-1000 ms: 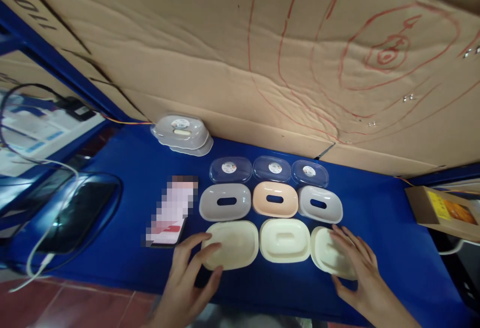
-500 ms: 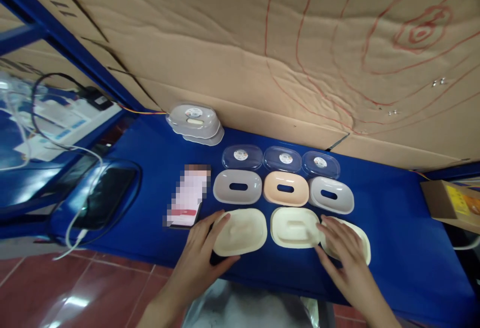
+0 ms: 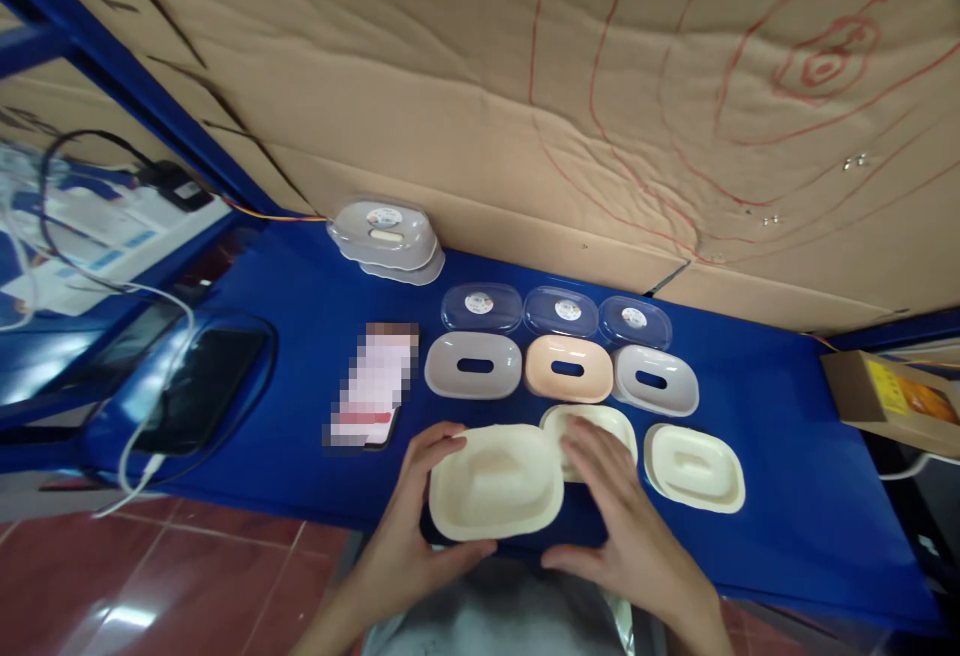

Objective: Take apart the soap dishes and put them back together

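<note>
My left hand (image 3: 427, 506) grips the left end of a cream oval dish (image 3: 495, 496), which is lifted above the blue table near its front edge. Fingers apart, my right hand (image 3: 607, 506) is just right of that dish and partly covers a second cream dish (image 3: 619, 426) lying on the table. A third cream dish (image 3: 696, 468) rests to the right. Behind them stand a grey slotted tray (image 3: 472, 386), a peach one (image 3: 568, 388) and a light grey one (image 3: 656, 399).
Three clear lids (image 3: 480, 324) lie behind the slotted trays. Stacked boxes (image 3: 386, 236) stand by the cardboard wall (image 3: 420, 86). A phone (image 3: 375, 386) lies left; cables and a dark device (image 3: 199, 396) are farther left. A cardboard box (image 3: 862, 396) sits right.
My left hand has raised the left cream dish from the table. My right hand has moved left, away from the right cream dish, to beside the lifted one.
</note>
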`<state>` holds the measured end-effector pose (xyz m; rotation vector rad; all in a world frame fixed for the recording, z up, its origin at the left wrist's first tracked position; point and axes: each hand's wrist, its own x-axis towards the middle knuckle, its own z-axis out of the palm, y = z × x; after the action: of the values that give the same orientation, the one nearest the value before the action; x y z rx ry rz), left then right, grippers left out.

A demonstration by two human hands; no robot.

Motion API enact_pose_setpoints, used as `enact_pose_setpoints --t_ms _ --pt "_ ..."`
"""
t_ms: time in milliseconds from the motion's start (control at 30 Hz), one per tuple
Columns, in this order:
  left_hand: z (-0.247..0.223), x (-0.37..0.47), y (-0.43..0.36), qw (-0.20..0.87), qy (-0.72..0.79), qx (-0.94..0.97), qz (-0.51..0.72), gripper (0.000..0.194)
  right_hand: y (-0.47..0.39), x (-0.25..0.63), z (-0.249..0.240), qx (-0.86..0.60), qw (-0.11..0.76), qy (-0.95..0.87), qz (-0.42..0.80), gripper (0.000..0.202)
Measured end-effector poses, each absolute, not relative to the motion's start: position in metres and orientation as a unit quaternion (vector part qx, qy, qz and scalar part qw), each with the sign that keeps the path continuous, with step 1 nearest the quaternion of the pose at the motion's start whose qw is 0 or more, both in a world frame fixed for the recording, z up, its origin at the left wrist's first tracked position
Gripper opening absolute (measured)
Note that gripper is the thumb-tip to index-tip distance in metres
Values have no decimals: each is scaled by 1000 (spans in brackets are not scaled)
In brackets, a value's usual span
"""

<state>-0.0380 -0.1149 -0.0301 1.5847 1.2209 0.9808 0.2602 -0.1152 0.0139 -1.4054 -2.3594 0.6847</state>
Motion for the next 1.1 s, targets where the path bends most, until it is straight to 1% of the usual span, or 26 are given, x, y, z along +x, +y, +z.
enact_pose_setpoints --t_ms 33,100,133,167,200,233,300,333,367,433,467,500,533,633,700,767,933,1100 --pt "-28 -34 -117 465 476 618 417 86 -109 248 16 -463 148 -836 255 106" --pt "-24 -25 -121 534 443 543 472 99 -97 228 18 -437 150 -844 274 99" --pt "-22 -22 -122 583 425 480 499 108 -91 220 18 -435 155 -842 278 96" --pt "-21 -18 -123 637 401 405 519 112 -85 213 17 -435 163 -841 278 95" --pt "-20 -16 -122 688 370 325 533 110 -80 207 17 -433 172 -841 274 95" --pt "-20 -15 -121 732 333 246 542 102 -76 201 16 -429 178 -844 268 96" --pt "-22 -16 -118 795 255 114 539 74 -68 194 16 -407 173 -859 259 94" --pt "-24 -18 -117 815 219 64 532 65 -64 192 17 -396 159 -867 259 94" --pt "-25 -21 -115 829 188 23 526 60 -60 192 19 -386 138 -874 261 96" --pt "-28 -29 -114 838 144 -35 525 59 -51 195 22 -373 93 -886 261 107" --pt "-28 -34 -114 834 131 -53 533 59 -47 197 22 -371 77 -891 251 109" --pt "-28 -39 -115 827 123 -66 544 59 -41 199 22 -374 69 -896 231 105" --pt "-28 -44 -116 820 119 -73 555 59 -36 200 21 -379 70 -900 204 96" --pt "-28 -55 -122 804 112 -74 580 62 -20 194 10 -398 104 -905 107 58" --pt "-29 -58 -126 799 105 -75 588 64 -11 187 0 -396 132 -906 64 44" --pt "-31 -57 -129 801 104 -82 583 63 -5 181 -7 -386 151 -909 50 36" --pt "-36 -45 -125 811 132 -101 562 56 -8 187 -3 -387 202 -898 52 28" --pt "-28 -27 -112 843 142 -74 513 58 -40 200 23 -351 265 -895 75 29"
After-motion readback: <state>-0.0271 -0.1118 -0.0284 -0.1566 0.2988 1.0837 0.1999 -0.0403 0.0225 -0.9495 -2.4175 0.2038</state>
